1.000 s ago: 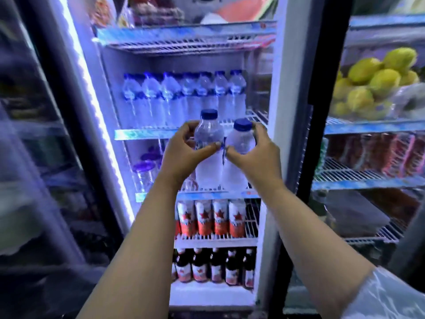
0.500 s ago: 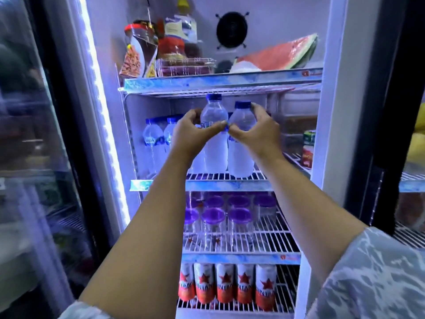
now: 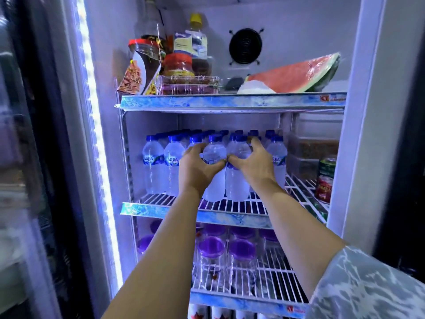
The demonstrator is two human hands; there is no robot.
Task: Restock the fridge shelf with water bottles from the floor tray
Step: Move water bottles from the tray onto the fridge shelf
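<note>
- The left hand point(image 3: 199, 166) grips a clear plastic water bottle with a blue cap point(image 3: 214, 157), fingers curled round its upper body and thumb across the front.
- The right hand point(image 3: 253, 162) grips a second clear blue-capped water bottle point(image 3: 236, 180) the same way, just beside the first; the two thumbs nearly meet between the bottles.
- Both held bottles stand upright with their bases on the white wire fridge shelf point(image 3: 232, 207), near its front edge.
- More blue-capped water bottles point(image 3: 161, 162) stand in rows on that shelf, to the left, to the right and behind the hands.
- On the shelf's right side stand a red-labelled tin can point(image 3: 325, 178) and stacked clear plastic containers point(image 3: 312, 146).
- The shelf above carries a wrapped watermelon wedge point(image 3: 296, 74), a red-lidded jar point(image 3: 178, 64) and a yellow-capped bottle point(image 3: 190, 42).
- The shelf below holds clear cups with purple lids point(image 3: 211, 247).
- A patterned grey-white sleeve point(image 3: 368, 286) covers the right upper arm.
</note>
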